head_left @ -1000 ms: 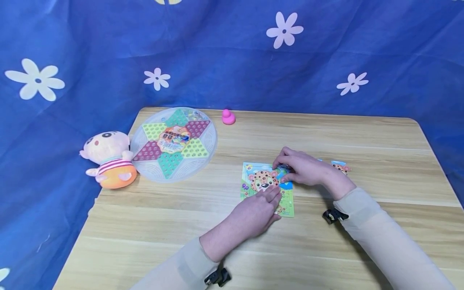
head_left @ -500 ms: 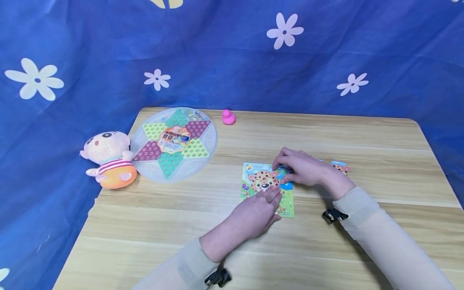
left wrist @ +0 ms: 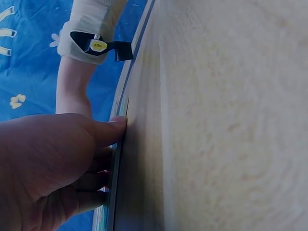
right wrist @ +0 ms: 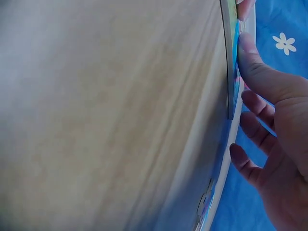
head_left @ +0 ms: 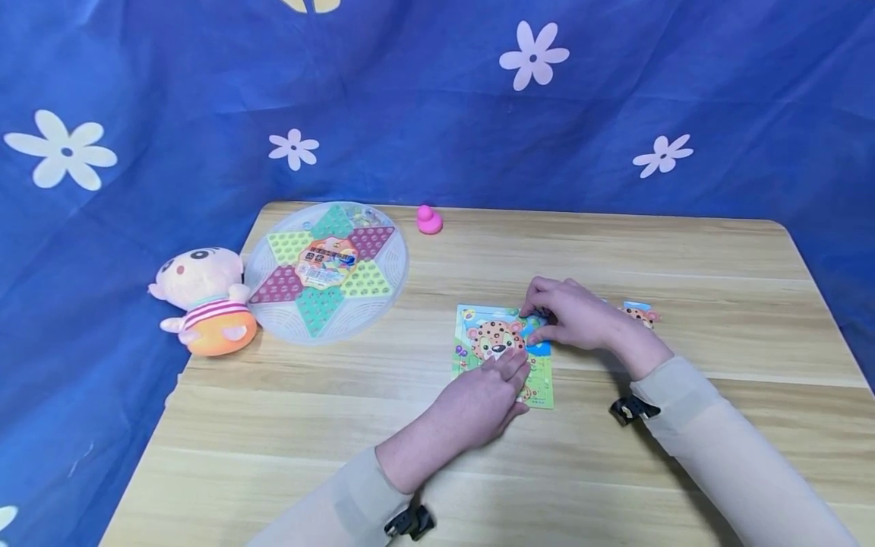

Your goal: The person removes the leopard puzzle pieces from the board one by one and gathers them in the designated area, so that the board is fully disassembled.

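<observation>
A flat leopard picture puzzle (head_left: 492,334) lies on the table in the head view. My left hand (head_left: 481,403) rests across its lower part, fingers fairly straight; in the left wrist view the thumb of the left hand (left wrist: 53,163) touches the board's edge. At the upper right corner, the bent fingers and thumb of my right hand (head_left: 574,315) pinch a blue-green puzzle piece (head_left: 532,325), partly covered. The right wrist view shows the right hand (right wrist: 284,115) with its thumb on the puzzle board (right wrist: 234,72) and other fingers loosely bent off its side.
Loose puzzle pieces (head_left: 639,313) lie beyond the right wrist. A round star-patterned game board (head_left: 283,285) is at the back left, beside a plush doll (head_left: 215,315). A small pink toy (head_left: 429,221) stands near the table's back edge.
The right index fingertip has shifted slightly right along the puzzle's top edge, showing more of the corner. The left hand keeps its place on the board.
</observation>
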### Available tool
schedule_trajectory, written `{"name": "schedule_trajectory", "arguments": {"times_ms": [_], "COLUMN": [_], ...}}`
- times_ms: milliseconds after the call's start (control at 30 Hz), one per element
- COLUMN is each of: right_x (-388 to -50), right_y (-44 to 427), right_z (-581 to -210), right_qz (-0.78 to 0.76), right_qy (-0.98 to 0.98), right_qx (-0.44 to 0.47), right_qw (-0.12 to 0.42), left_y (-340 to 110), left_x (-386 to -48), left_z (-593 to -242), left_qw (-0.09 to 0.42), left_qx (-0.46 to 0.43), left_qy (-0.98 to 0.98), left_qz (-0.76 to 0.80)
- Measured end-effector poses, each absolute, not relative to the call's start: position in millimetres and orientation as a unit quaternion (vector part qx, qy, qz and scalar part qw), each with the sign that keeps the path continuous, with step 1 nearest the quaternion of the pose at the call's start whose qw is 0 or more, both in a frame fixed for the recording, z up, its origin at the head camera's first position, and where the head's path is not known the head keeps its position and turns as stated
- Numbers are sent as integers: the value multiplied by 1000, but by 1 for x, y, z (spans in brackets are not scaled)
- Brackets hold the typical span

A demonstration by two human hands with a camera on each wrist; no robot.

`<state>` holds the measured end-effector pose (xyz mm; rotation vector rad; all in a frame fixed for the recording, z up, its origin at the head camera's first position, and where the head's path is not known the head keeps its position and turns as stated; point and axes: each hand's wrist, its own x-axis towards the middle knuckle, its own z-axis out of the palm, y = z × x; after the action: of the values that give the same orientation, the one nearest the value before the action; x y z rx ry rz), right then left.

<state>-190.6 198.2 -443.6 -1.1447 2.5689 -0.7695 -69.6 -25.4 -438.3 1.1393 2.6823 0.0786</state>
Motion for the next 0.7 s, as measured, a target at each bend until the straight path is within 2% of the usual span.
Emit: {"name": "schedule_trajectory", "arguments": {"times_ms": [300,700], "right_x": [-186,-188], "right_y": [203,206], "right_z": [-441,-442], "right_qz": [-235,-242], "right_qy": [881,879], "right_qx": [-399,-393], "right_qw": [101,122], "left_y": [-26,-25], "left_x": [-70,-69], "left_z": [-439,-439], "left_qw": [111,106], "left_qx": [388,384], "left_qy": [914,917], "left_qz": [30,33]}}
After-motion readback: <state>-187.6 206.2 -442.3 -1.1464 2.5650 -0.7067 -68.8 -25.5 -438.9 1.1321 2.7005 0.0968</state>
